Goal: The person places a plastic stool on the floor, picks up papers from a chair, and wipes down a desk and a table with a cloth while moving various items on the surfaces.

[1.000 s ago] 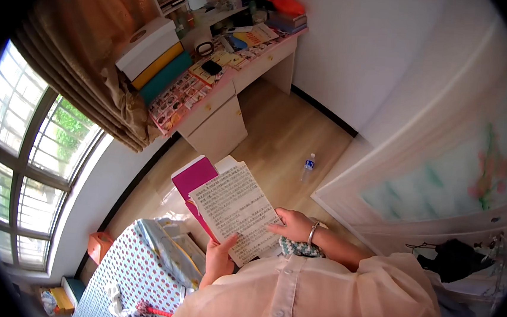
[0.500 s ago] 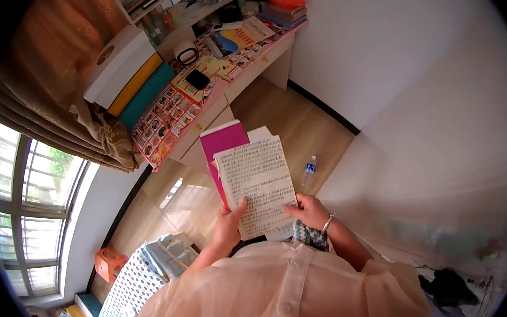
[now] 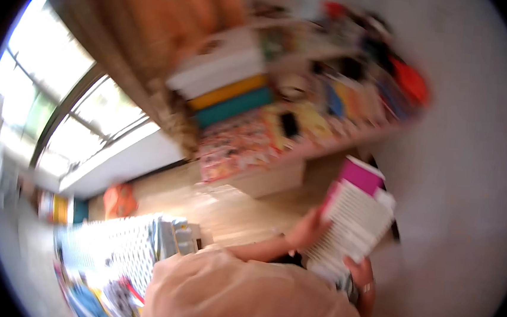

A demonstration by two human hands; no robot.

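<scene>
In front of my chest, to the right of the view, I hold a handwritten sheet of paper [image 3: 352,223] over a magenta booklet [image 3: 362,176], whose top sticks out past the paper. My left hand [image 3: 307,229] grips the left edge of both, thumb over the front. Lower down, my right hand [image 3: 359,273] pinches the paper at its bottom right edge and wears a bracelet on the wrist. Motion blur smears the writing and the finger outlines.
Ahead stands a desk [image 3: 269,180] with stacked boxes [image 3: 225,64], a black phone-like object [image 3: 289,125], papers and a red bag [image 3: 411,80]. On the left are a window [image 3: 96,113], a curtain [image 3: 149,43], an orange stool [image 3: 120,200] and a dotted bed [image 3: 125,238].
The view has swung left, so the paper, booklet and both hands now sit further right. More of the bed shows, and the bottle on the floor is out of sight. Both hands keep their hold.
</scene>
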